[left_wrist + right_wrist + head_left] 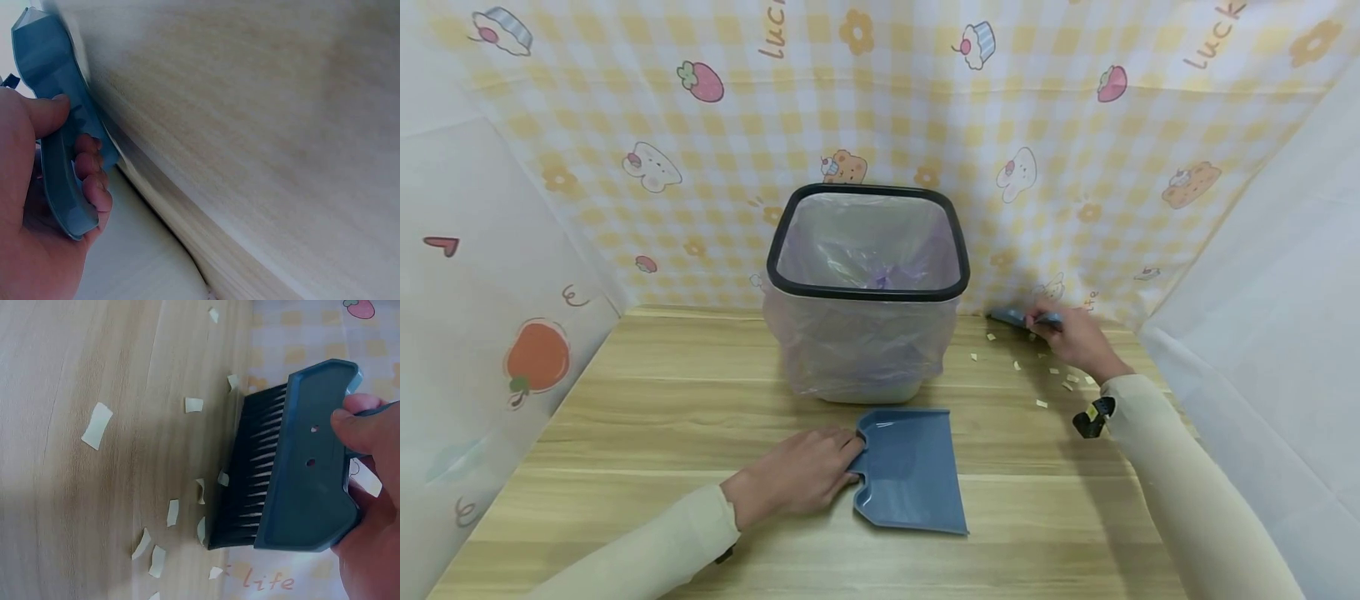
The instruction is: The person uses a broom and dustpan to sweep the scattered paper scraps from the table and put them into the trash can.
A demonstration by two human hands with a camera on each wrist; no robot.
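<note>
My left hand (808,469) grips the handle of a blue-grey dustpan (910,471), which lies on the wooden table with its wide edge facing right. In the left wrist view the fingers curl round the dustpan's handle (62,187). At the back right, my right hand (1071,333) holds a small hand brush (309,462) by its handle. Its dark bristles (250,469) meet the tabletop along the back edge, by the patterned cloth. Several small pale paper scraps (97,425) lie scattered beside the bristles, and one scrap (223,479) is right at them.
A bin (868,292) with a black rim and a translucent liner bag stands at the back middle, between the two hands. Behind the wooden table (685,400) hangs a yellow checked cloth (880,108). White sheets (1285,308) close off both sides.
</note>
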